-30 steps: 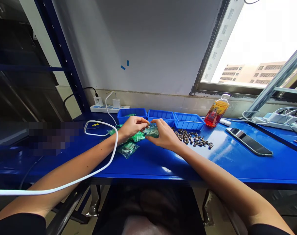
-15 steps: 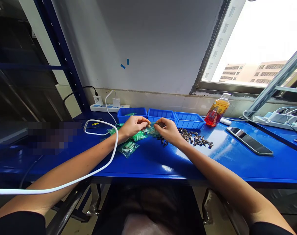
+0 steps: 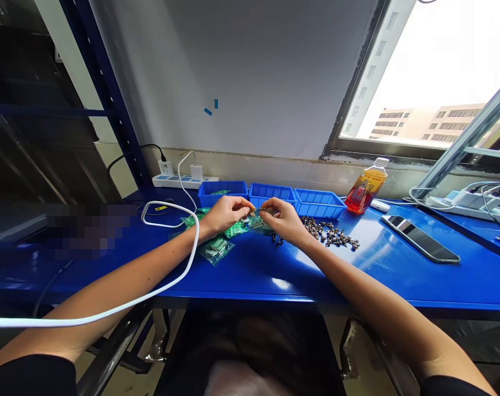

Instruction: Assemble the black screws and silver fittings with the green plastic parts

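Both hands meet above the middle of the blue table. A small clear plastic bag with small metal-looking pieces inside hangs between them. My left hand pinches its upper left edge between thumb and forefinger. Opposite it, my right hand grips the right side with closed fingertips. Below and left of my left hand lie several green-tinted bags; one small bag with pale plugs lies nearest the front. Loose screws are heaped to the right of my right hand, with a few partly hidden beneath it.
Blue bins stand in a row against the wall; the left one holds a green bag. A drink bottle and a phone are on the right. A white cable loops across my left forearm. Power strips lie at the back.
Almost nothing differs. My left fingertips have shifted very slightly to the right along the bag's edge, while the right hand stays in place.
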A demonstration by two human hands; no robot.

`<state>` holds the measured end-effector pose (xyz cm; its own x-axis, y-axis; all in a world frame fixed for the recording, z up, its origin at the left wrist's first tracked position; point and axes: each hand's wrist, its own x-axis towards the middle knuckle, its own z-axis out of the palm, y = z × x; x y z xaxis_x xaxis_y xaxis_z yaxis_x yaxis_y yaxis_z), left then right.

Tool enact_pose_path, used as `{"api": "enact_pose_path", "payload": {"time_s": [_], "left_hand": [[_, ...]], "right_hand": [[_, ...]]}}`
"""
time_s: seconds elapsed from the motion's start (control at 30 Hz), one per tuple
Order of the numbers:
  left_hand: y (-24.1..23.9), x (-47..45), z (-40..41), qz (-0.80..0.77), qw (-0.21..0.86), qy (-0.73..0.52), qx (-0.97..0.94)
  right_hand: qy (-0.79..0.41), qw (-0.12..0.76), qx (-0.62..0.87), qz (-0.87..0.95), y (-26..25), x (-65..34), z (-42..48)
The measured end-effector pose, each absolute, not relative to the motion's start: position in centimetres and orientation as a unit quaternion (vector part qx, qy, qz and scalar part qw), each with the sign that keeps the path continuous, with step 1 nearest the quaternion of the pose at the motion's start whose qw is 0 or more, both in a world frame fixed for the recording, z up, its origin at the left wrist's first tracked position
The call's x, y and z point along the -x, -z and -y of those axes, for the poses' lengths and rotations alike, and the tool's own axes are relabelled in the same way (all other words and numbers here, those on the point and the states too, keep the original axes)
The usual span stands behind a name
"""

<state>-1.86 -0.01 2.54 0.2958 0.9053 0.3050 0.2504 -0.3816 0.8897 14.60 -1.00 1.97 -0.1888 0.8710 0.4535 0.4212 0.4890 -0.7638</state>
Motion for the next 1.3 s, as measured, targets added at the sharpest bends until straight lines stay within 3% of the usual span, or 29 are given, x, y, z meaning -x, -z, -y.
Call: {"api": "enact_pose_path", "payload": {"time_s": [0.2,0.5,0.67,1.3], "left_hand": [[-2.37,1.79,0.01,-0.395,0.349,-0.434,-0.731],[-2.21,1.65,0.00,-0.387,0.314,-0.465,-0.732],[-2.17,1.73,-0.16,-0.385,0.314,-0.486,-0.719],[-2.20,1.74,-0.06,-0.380,0.310,-0.489,-0.722]], "right_hand": [[-0.273,0.441,0.444,0.731,-2.22,-14.45,1.25],[-0.430,0.439,0.390,0.686,-2.44,-14.40,1.40],[-0.422,0.466,0.414,0.658,-2.08,-14.37,1.19],[-0.350,0.393,0.386,0.758,-2.41,-14.50,1.68]]}}
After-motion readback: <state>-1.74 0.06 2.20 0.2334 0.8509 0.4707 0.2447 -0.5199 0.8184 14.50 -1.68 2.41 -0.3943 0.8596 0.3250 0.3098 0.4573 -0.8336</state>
